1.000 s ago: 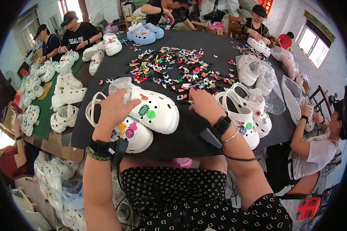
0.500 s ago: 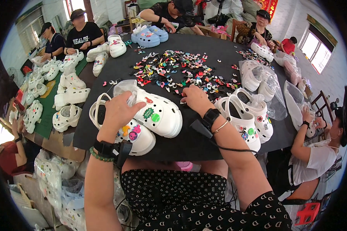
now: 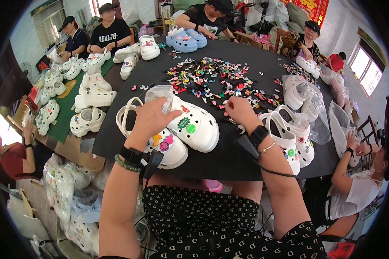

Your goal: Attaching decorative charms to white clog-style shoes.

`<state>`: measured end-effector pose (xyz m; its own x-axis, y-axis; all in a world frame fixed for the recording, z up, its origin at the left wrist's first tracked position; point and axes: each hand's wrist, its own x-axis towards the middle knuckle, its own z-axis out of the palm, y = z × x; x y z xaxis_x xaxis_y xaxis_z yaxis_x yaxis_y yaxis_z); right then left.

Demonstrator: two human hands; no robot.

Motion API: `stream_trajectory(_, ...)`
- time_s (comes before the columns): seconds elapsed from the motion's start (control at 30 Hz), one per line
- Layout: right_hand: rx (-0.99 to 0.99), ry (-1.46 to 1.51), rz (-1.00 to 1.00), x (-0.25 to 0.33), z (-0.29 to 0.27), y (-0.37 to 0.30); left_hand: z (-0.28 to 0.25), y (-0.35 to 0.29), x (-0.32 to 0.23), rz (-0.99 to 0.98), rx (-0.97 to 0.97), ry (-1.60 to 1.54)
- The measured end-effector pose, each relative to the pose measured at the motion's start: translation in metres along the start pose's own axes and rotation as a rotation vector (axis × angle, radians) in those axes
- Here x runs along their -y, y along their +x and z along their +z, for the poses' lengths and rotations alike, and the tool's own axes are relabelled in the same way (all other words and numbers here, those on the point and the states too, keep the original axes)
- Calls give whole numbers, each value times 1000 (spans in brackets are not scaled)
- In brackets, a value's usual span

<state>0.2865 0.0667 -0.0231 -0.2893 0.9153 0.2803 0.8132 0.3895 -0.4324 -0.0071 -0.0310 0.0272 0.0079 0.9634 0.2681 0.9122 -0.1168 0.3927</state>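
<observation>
A pair of white clogs stands in front of me on the black table, toes toward me. My left hand (image 3: pixel 153 118) grips the left clog (image 3: pixel 173 156) near its opening, thumb stretched toward the right clog (image 3: pixel 205 131); its other fingers are partly hidden. Colourful shoe charms sit on both. My right hand (image 3: pixel 243 113) is at the near edge of a loose pile of shoe charms (image 3: pixel 207 75), fingertips pinched together. Whatever lies between them is too small to make out. By my right wrist stand a second decorated white clog (image 3: pixel 285 137) and its mate (image 3: pixel 306 140).
Plastic-wrapped white clogs (image 3: pixel 296 93) lie at the right, blue clogs (image 3: pixel 181 41) at the far edge. More white clogs (image 3: pixel 95 95) cover the left table. Several people sit around, including a person in white (image 3: pixel 350 183) on the right. Bagged clogs (image 3: pixel 60 185) are stacked low at left.
The whole view has shifted, so the scene sits farther right. My right hand has moved slightly right along the charm pile, fingertips drawn together. My left hand stays on the clog.
</observation>
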Motion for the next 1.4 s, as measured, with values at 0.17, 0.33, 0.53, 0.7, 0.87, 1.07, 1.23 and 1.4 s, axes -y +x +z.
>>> stream_trajectory(0.17, 61, 352, -24, 52, -53, -15, 4, 0, 8, 39, -41, 16)
stream_trajectory(0.33, 116, 280, -325, 81, -64, -25, 6, 2, 7, 52, -53, 38)
stream_trajectory(0.53, 251, 138, -386, 107, -47, -26, 7, 1, 6, 58, -62, 23)
stream_trajectory(0.7, 281, 95, -320, 119, -39, -19, 4, 0, 3, 37, -57, 31)
stream_trajectory(0.87, 344, -24, -406, 117, -31, -4, 9, 3, 6, 69, -78, 51)
stream_trajectory(1.07, 443, -153, -446, 122, -29, 11, 8, 2, 6, 71, -73, 62)
stream_trajectory(1.23, 525, -171, -266, 127, -31, 14, 8, 2, 3, 70, -66, 56)
stream_trajectory(1.4, 677, -67, -153, 130, -30, 23, 7, -1, 3, 69, -71, 71)
